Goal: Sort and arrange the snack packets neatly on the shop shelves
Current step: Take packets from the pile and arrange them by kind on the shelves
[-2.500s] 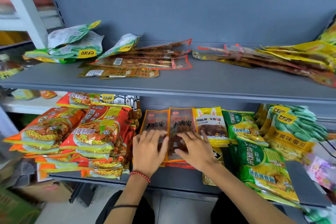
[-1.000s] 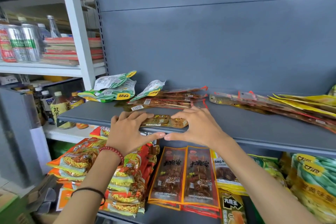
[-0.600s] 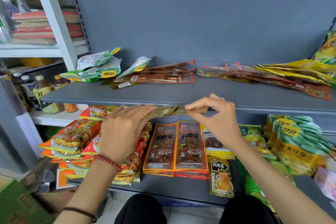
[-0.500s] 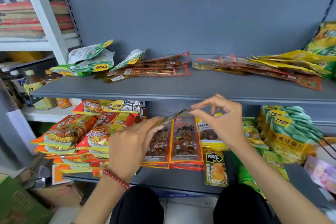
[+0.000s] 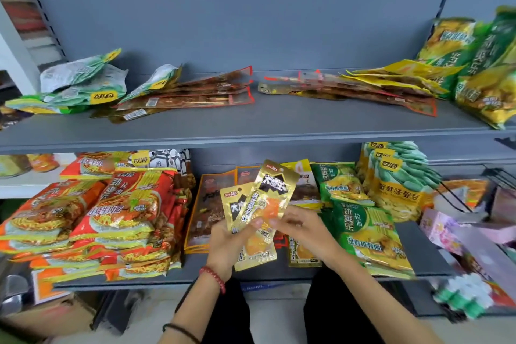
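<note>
Two small gold snack packets point(image 5: 268, 198) with black labels are held upright and fanned in front of the lower shelf point(image 5: 279, 274). My left hand point(image 5: 229, 240) grips them from below and my right hand point(image 5: 301, 229) pinches their right edge. Behind them lie brown skewer packets point(image 5: 206, 212). One more gold packet point(image 5: 303, 253) lies flat on the lower shelf under my right wrist.
Red noodle packets point(image 5: 111, 212) are stacked at the lower left, green noodle packets point(image 5: 363, 226) and bean bags point(image 5: 396, 181) at the lower right. The upper shelf point(image 5: 251, 131) carries brown and green packets point(image 5: 178, 95) left, yellow and brown packets point(image 5: 391, 84) right. Pink boxes point(image 5: 452, 232) sit far right.
Both hands took the gold packets off the upper shelf's front, carried them down before the lower shelf and turned them upright, face toward me.
</note>
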